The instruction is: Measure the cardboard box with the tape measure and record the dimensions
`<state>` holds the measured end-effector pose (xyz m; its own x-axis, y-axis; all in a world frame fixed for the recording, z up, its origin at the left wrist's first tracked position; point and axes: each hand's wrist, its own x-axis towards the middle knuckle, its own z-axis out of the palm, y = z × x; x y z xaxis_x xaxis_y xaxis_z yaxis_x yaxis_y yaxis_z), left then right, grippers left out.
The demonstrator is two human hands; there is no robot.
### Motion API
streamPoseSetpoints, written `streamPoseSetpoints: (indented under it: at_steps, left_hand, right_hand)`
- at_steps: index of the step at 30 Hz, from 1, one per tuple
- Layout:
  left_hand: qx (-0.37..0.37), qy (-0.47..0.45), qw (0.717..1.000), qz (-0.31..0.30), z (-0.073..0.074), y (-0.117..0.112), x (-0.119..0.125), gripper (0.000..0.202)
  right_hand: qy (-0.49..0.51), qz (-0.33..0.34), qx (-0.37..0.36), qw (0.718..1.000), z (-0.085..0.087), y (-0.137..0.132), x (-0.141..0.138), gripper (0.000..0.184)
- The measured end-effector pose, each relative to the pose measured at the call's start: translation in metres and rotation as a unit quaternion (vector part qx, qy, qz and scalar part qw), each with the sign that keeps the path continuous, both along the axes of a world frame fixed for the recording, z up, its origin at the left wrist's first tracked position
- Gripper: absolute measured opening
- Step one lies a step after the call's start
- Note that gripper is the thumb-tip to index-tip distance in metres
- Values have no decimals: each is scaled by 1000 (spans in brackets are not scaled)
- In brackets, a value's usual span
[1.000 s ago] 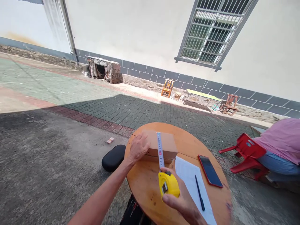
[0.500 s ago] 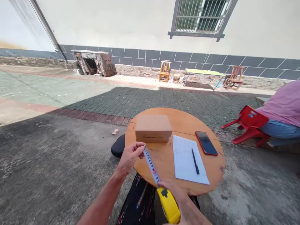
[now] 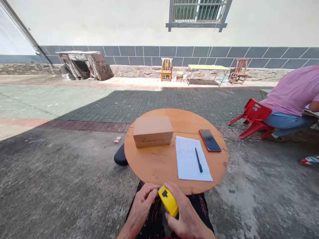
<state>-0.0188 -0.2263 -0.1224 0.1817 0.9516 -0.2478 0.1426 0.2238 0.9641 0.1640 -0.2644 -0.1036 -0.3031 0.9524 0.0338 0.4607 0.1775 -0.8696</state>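
A yellow tape measure [image 3: 168, 200] sits in my right hand [image 3: 185, 217], whose fingers wrap round its case just below the near edge of the round wooden table [image 3: 159, 162]. My left hand [image 3: 142, 207] is curled, its fingertips pinching at the tape measure's top end; no blade shows. Both hands hover over my lap. On the table, farther away, lies a closed cardboard box [image 3: 153, 131], untouched by either hand.
A paper sheet [image 3: 189, 159] with a dark pen [image 3: 198, 159] and a red-cased phone [image 3: 209, 140] lie on the table's right half. A black stool [image 3: 120, 156] stands left of it. A person in pink [image 3: 292, 96] sits on a red chair [image 3: 254, 118] at right.
The blade, stretched across the box and then held out between my hands, has gone back into the case. Both hands pulled back off the table to my lap. The view backed away.
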Motion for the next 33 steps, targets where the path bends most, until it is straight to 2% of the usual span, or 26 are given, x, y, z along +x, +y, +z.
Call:
streamPoseSetpoints:
  at_steps: [2, 6, 8, 13, 15, 17, 18, 21, 24, 26, 28, 30, 33]
  left_hand:
    - [24, 15, 1000, -3, -1, -4, -3, 38]
    - [74, 34, 994, 71, -3, -6, -15, 39]
    - [70, 33, 994, 78, -8, -6, -24, 41]
    - [47, 30, 995, 83, -27, -9, -41, 44]
    - [52, 30, 993, 97, -33, -12, -46, 43]
    - [64, 31, 991, 114, -36, -13, -50, 42]
    - [71, 32, 990, 119, -37, -13, -52, 42]
    - [91, 39, 987, 129, -40, -12, -60, 41]
    - [116, 58, 982, 138, -43, -6, -71, 39]
    - [147, 90, 976, 135, -42, 1, -78, 37]
    - [190, 133, 962, 145, -39, 11, -83, 35]
    - [233, 173, 943, 161, -32, 23, -85, 34]
    - [272, 223, 924, 148, -23, 45, -81, 40]
  right_hand:
    - [0, -14, -1, 1000, -2, 1, -1, 73]
    - [2, -18, -13, 1000, 4, 6, -3, 73]
    - [2, -22, -2, 1000, 10, 15, -6, 73]
    - [-64, -25, 74, 995, 18, 71, -26, 73]
    - [-147, -21, 111, 983, 17, 99, -39, 76]
    - [-250, -11, 140, 958, 16, 125, -54, 78]
    - [-270, -10, 147, 952, 15, 135, -61, 78]
    - [-296, -10, 159, 942, 15, 156, -80, 76]
    - [-302, -3, 170, 938, 17, 159, -88, 73]
    - [-289, -2, 183, 940, 17, 152, -81, 70]
    - [-270, -34, 188, 944, 14, 140, -61, 62]
    - [-272, -115, 161, 942, 9, 127, -27, 46]
    - [-325, -242, 94, 909, 5, 107, 38, 31]
